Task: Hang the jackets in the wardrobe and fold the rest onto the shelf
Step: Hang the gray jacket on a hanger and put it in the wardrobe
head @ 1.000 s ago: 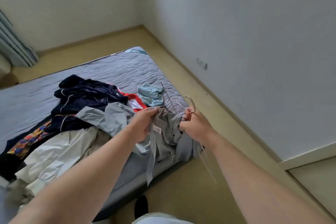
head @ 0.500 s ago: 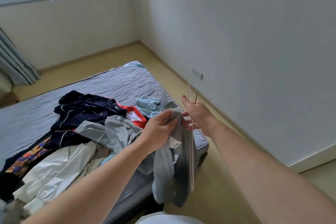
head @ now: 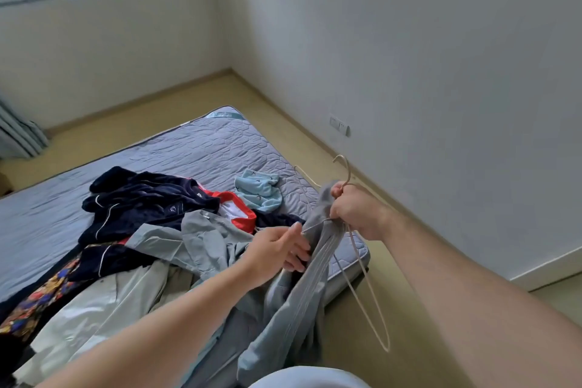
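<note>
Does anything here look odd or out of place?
Yes. The wire hanger dangles outside the grey jacket rather than sitting in its shoulders; the right hand grips both bunched together. The other clothes lie in a tangled heap on the mattress.

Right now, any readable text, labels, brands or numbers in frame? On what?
No text is legible.
Teal label at the far corner of the mattress: print too blurred to read.
Pale emblem on the navy jacket: too small to read.
</note>
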